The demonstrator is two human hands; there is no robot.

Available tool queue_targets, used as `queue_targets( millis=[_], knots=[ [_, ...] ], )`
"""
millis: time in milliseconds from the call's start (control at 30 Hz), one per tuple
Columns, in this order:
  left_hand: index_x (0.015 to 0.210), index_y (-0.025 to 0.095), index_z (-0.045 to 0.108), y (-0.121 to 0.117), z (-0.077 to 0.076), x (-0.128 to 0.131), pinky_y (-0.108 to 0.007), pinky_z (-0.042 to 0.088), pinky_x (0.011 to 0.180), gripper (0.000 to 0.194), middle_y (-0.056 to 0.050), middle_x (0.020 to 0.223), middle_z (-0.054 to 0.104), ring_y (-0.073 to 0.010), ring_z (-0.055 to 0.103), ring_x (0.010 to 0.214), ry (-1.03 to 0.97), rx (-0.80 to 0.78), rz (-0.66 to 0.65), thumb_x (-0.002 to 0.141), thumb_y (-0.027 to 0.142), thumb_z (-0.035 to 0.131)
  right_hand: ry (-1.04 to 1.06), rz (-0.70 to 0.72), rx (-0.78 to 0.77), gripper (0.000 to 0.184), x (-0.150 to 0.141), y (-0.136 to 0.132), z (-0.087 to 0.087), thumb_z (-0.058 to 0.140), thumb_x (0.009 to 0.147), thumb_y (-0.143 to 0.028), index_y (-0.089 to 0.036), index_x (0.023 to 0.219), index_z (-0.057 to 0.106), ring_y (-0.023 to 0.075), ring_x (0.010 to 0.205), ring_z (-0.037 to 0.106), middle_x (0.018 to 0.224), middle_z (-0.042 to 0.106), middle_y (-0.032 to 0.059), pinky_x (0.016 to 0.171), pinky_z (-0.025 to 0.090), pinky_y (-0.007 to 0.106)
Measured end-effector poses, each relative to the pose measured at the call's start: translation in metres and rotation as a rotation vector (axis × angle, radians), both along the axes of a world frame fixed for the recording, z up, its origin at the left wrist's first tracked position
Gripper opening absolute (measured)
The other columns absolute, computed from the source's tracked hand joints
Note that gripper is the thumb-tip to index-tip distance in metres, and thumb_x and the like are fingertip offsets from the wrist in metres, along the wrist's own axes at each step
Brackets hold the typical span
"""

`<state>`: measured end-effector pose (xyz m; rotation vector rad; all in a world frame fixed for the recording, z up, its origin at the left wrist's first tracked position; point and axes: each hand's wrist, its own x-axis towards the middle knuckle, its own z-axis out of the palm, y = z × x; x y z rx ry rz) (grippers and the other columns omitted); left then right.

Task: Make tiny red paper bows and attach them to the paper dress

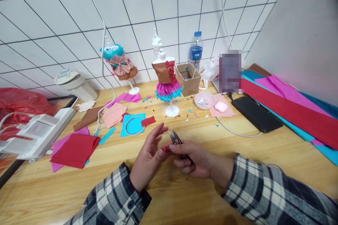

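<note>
My left hand [148, 160] pinches a small red piece [164, 149], probably crepe paper, between thumb and finger; its exact shape is too small to tell. Thread snips [176, 138] lie in my right hand [196, 160], blades parted and pointing up and away from me. The fingertips of both hands meet around the red piece. Beyond them stands a small white dress form [172, 110] wearing a brown top with red bows and a magenta skirt edged in blue. A silver ring [127, 130] rests on a blue paper square [139, 117], with a red strip [148, 121] over its edge.
Red paper squares [75, 150] and other coloured sheets lie left, near a power strip [49, 133]. A second dressed form [121, 61], a cardboard box [188, 81] and a water bottle [196, 51] stand behind. A pink bowl [204, 101], black phone [256, 112] and long red paper [287, 109] lie right.
</note>
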<state>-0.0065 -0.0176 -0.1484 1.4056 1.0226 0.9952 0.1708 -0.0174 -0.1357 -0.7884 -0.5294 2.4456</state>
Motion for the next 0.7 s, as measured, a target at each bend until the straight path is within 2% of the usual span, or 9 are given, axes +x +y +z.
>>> queue_targets(
  millis=[100,267,467,533,600,700],
  knots=[
    [0.142,0.026,0.038,0.003,-0.003,-0.001,-0.044,0.026,0.111,0.081,-0.013,0.135,0.051,-0.0276,0.041,0.131,-0.009,0.065,-0.038,0.075,0.064,0.060,-0.034,0.023,0.062,0.029,0.002,0.001,-0.002,0.076,0.071,-0.034,-0.017,0.088,0.060,-0.0008,0.041,0.023,0.074,0.055,-0.0050,0.038,0.005,0.016],
    [0.143,0.028,0.036,0.007,-0.008,-0.004,-0.043,0.034,0.106,0.083,-0.012,0.127,0.054,-0.0269,0.049,0.121,0.001,0.075,-0.084,0.073,0.065,0.062,-0.017,0.042,0.130,0.031,0.005,0.001,-0.001,0.076,0.071,-0.036,-0.015,0.085,0.059,-0.0010,0.040,0.022,0.077,0.061,-0.0023,0.037,0.005,0.016],
    [0.144,0.025,0.034,0.009,-0.008,-0.008,-0.042,0.030,0.108,0.086,-0.010,0.118,0.056,-0.0253,0.049,0.116,0.004,0.137,-0.124,0.072,0.055,0.070,-0.136,0.017,0.113,0.029,0.008,0.003,0.002,0.077,0.066,-0.029,-0.017,0.083,0.057,-0.0001,0.040,0.023,0.070,0.059,-0.0049,0.038,0.008,0.017],
    [0.142,0.023,0.038,0.011,-0.005,-0.013,-0.041,0.032,0.106,0.082,-0.010,0.116,0.057,-0.0254,0.050,0.114,0.000,0.136,-0.149,0.073,0.051,0.072,-0.186,0.001,0.134,0.028,0.010,0.005,0.002,0.077,0.066,-0.029,-0.017,0.083,0.058,0.0003,0.041,0.024,0.070,0.058,-0.0054,0.039,0.009,0.017],
    [0.136,0.021,0.046,0.013,-0.002,-0.019,-0.040,0.037,0.102,0.072,-0.011,0.116,0.058,-0.0265,0.051,0.113,-0.038,0.142,-0.158,0.074,0.050,0.070,-0.284,-0.040,0.213,0.026,0.011,0.008,0.001,0.075,0.067,-0.032,-0.017,0.083,0.060,0.0015,0.041,0.024,0.067,0.057,-0.0056,0.039,0.012,0.018],
    [0.116,0.020,0.061,0.015,0.006,-0.023,-0.036,0.043,0.093,0.049,-0.010,0.109,0.062,-0.0256,0.056,0.104,0.063,0.197,-0.103,0.078,0.049,0.066,-0.555,-0.134,0.507,0.021,0.010,0.011,-0.001,0.073,0.069,-0.032,-0.016,0.078,0.065,0.0052,0.047,0.036,0.062,0.056,-0.0043,0.043,0.024,0.021]
  ],
)
